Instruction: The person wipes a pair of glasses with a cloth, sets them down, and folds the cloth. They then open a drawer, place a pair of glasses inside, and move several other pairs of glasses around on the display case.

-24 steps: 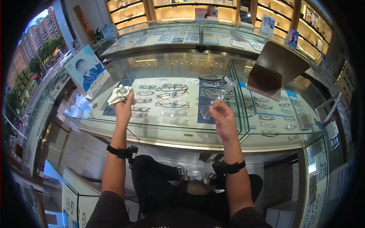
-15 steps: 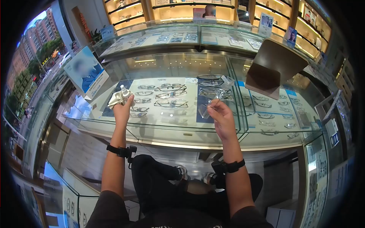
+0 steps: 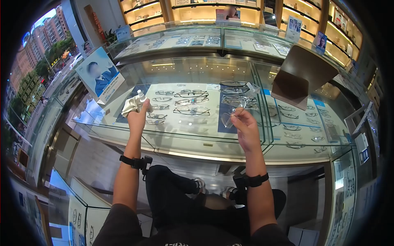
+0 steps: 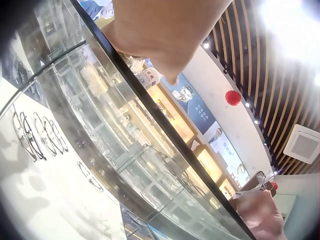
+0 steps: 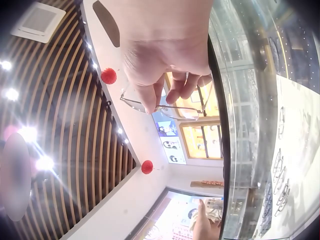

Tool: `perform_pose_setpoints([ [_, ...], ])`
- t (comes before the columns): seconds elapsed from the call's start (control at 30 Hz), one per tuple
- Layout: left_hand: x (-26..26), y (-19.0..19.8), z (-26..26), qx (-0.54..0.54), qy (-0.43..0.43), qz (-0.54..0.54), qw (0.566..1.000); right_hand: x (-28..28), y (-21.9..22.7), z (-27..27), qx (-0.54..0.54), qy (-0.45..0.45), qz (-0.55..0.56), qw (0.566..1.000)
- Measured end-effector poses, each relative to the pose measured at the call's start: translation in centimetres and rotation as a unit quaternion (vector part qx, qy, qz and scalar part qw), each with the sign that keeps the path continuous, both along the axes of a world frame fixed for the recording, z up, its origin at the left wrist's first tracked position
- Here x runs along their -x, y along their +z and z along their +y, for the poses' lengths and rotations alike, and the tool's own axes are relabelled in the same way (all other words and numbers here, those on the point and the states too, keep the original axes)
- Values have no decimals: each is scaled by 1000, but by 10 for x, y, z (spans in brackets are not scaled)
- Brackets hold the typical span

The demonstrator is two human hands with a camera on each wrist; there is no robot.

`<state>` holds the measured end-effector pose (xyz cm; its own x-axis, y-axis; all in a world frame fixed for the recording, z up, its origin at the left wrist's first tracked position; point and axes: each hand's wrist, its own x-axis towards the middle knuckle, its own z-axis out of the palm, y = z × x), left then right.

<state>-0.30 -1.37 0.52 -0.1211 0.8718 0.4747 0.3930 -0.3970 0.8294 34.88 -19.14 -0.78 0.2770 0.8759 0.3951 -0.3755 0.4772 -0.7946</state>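
My left hand grips a small white bottle with its nozzle up, together with a crumpled cream cloth. In the left wrist view, red lettering shows on the bottle below the palm. My right hand pinches a pair of eyeglasses by the thin frame between thumb and fingers; the lenses are clear. Both hands are raised over a glass display case, apart from each other. Several eyeglasses lie in rows inside the case, under the glass.
A brown, folded stand-like panel is on the right part of the case. An advertising sign stands at its left end. Another glass display case runs behind, with lit shelves beyond. A person is at the back.
The head view has swung slightly, so the whole scene sits a little further right. Both hands keep hold of the same things, nearly in place.
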Motion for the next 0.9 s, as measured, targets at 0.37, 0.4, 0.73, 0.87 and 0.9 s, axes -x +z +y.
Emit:
perform_pose_setpoints([
  [0.37, -8, 12, -39, -170, 21, -206, 963, 1, 3, -1, -8, 5, -5, 1000],
  [0.4, -15, 13, -45, -149, -34, -195, 969, 1, 3, -1, -8, 6, -7, 1000],
  [0.73, -155, 40, -107, 21, -376, -33, 926, 0, -1, 3, -13, -34, -111, 993],
  [0.87, -170, 36, -105, 56, -411, 6, 910, 2, 5, -1, 18, -16, -151, 988],
  [0.9, -171, 34, -104, 55, -423, 9, 904, 2, 5, -2, 17, -17, -153, 988],
])
